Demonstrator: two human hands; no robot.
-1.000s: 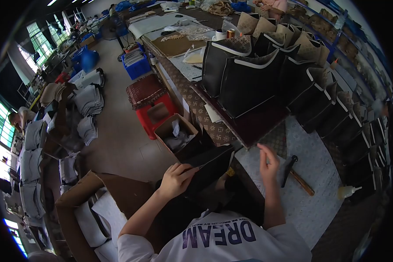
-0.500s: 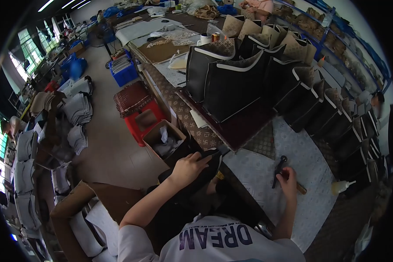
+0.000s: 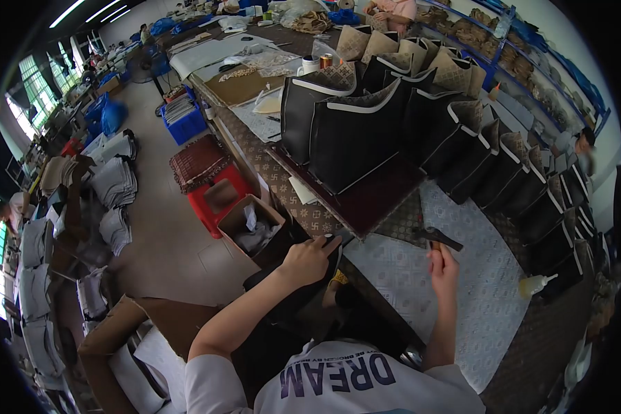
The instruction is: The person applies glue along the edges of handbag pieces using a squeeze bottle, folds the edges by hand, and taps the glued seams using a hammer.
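Note:
My left hand (image 3: 305, 265) is closed over the upper edge of a black bag piece (image 3: 291, 298) at the table's near edge. Its fingers point toward the table, and part of the piece is hidden under my hand and arm. My right hand (image 3: 443, 268) grips a hammer (image 3: 443, 239) by its wooden handle, with the dark head raised above the patterned white sheet. Beyond both hands, black bag bodies (image 3: 355, 141) with pale-trimmed top edges stand upright on a dark red board (image 3: 386, 200).
A red stool (image 3: 221, 196) and a cardboard box (image 3: 252, 231) with scraps stand left of the table. More black bags (image 3: 524, 179) line the right side, near a glue bottle (image 3: 535, 284). A blue crate (image 3: 184, 119) sits farther off. Another person (image 3: 392, 12) is at the far end.
My right hand has lifted the hammer off the sheet and turned it, now holding it by the handle. My left hand stays on the black piece. The view has shifted slightly.

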